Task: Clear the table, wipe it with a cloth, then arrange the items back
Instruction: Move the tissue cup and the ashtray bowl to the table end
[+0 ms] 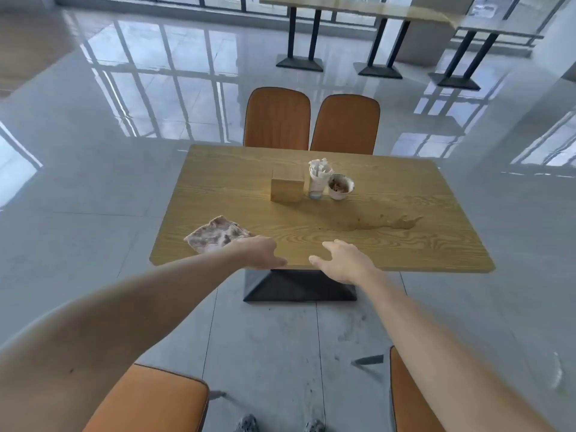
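Orange chair seats (149, 400) sit closest of all, one at the near left and a sliver of another (411, 397) at the near right, with two bare forearms stretching out above them toward the wooden surface (405, 244). Far left on that surface, right at the near-left corner, lies the mottled pinkish cloth (216, 234), flat and a bit rumpled. Just beside it comes the left hand (260, 252), fingers stretched forward and relaxed over the near edge, its grip holding nothing; whether it touches the cloth's corner, I cannot tell. Next, the right hand (341, 260), fingers spread loose above the near edge, its grip likewise holding nothing. Further back, mid-surface, a wooden box (287, 185) stands upright, a glass stuffed with white paper packets (318, 179) just beside it, then a small white bowl with brown residue (340, 186) touching that glass. Right of centre, a brownish spill (383, 222) smears the wood. Two orange chair backs (311, 121) wait at the far side.
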